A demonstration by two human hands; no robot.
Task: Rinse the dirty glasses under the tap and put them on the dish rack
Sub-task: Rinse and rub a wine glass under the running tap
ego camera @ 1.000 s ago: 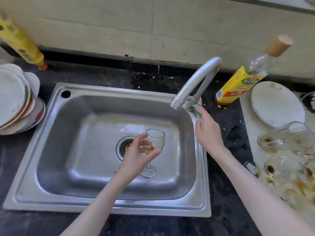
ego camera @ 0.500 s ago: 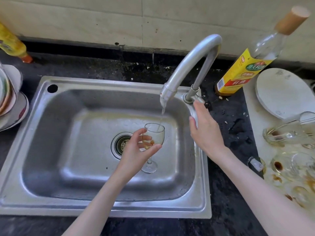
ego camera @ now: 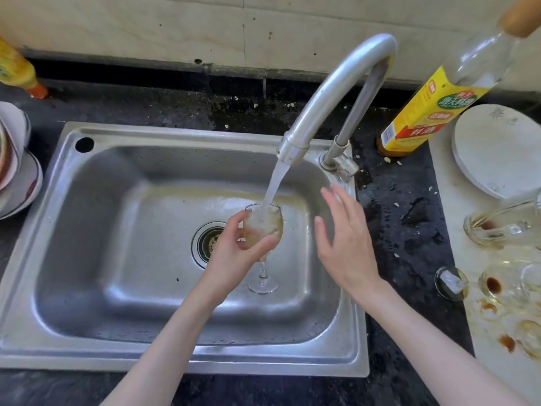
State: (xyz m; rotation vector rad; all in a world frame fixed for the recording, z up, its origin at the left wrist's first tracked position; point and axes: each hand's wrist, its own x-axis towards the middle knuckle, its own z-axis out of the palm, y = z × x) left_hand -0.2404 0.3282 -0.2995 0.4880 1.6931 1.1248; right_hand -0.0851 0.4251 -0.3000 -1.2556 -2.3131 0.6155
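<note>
Your left hand [ego camera: 234, 253] has the grip: thumb and fingers curled round the bowl of the wine glass [ego camera: 263, 230], holding it upright over the sink [ego camera: 87, 303], close to the drain [ego camera: 208, 241]. The stream from the tap [ego camera: 330, 92] falls straight into the bowl, which is filling with frothy, yellowish water. The stem and foot hang free below your palm, above the basin floor and apparently not touching it.

Your right hand [ego camera: 348, 244] is released, fingers spread and relaxed, hovering just beside the glass and holding nothing; it sits between the glass and the tap's base.

Treat this glass as thin, light and brittle, and now wet, so likely slippery. The bowl is the sound place to hold; the stem is the part most likely to snap if it takes a sideways knock against the steel. As the bowl fills it will grow heavier, so keep the wrap firm without squeezing. A second hold on the foot or stem with your free hand would probably steady it for swirling and tipping out.

On the worktop [ego camera: 409, 230] to your right, more dirty glasses [ego camera: 503, 227] lie on a stained white board [ego camera: 445, 206], waiting. No dish rack shows from here.
</note>
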